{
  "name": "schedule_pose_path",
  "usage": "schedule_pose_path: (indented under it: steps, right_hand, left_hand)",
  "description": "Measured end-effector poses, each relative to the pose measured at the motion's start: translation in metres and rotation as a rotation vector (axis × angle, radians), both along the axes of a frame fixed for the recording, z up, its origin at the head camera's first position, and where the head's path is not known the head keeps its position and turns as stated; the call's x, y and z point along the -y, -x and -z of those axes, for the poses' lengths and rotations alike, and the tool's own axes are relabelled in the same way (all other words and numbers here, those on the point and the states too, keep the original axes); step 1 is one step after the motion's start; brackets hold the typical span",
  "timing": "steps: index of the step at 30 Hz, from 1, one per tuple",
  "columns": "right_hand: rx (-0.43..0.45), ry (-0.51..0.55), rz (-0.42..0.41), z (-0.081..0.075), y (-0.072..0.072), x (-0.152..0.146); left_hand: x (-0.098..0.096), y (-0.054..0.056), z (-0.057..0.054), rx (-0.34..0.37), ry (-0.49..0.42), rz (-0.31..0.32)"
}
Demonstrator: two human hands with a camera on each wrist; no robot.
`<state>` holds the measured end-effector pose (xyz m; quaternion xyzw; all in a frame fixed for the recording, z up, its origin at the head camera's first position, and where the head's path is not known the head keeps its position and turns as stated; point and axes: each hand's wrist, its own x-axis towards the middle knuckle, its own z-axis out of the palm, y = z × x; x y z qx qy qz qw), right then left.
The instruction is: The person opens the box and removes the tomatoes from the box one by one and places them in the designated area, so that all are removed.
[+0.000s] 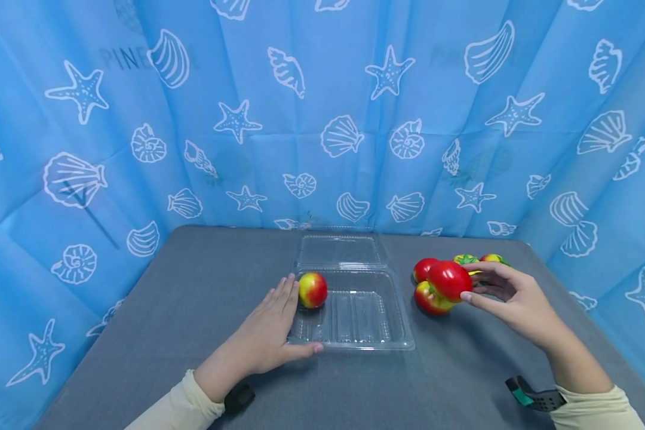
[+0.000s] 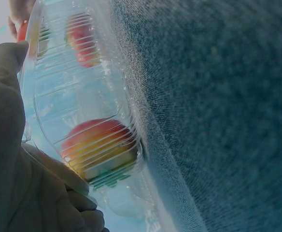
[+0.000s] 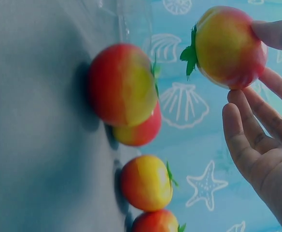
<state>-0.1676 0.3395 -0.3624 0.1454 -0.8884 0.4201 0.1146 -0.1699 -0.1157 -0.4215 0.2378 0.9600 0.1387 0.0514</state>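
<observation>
A clear plastic clamshell box [image 1: 355,344] stands with its lid folded back. One red-and-yellow fruit [image 1: 313,290] sits inside, at the left. My left hand [image 1: 266,328] rests along the box's left side with straight fingers, its thumb out at the front edge. In the left wrist view the fruit [image 2: 100,150] shows through the ribbed plastic. To the right of the box, my right hand [image 1: 507,292] holds another fruit [image 1: 450,281] between thumb and fingertips, raised off the table. The right wrist view shows green leaves on this held fruit [image 3: 230,48].
Several more such fruits, among them a larger-looking one [image 3: 121,84], lie on the grey tabletop [image 1: 220,269] below and behind my right hand. The open lid [image 1: 338,249] lies toward the back. A blue curtain [image 1: 322,119] with shell prints hangs round the table.
</observation>
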Motion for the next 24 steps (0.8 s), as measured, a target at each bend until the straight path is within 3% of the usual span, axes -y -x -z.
schedule_pose_path:
  steps: [12,24]
  right_hand:
    - [0.050,0.025,0.038,0.013,0.004,-0.029]
    - [0.105,-0.016,0.098,0.022,0.010,-0.053]
  left_hand:
    - [0.000,0.001,0.001,-0.006,-0.002,0.001]
    - [0.000,0.000,0.000,-0.002,-0.001,0.000]
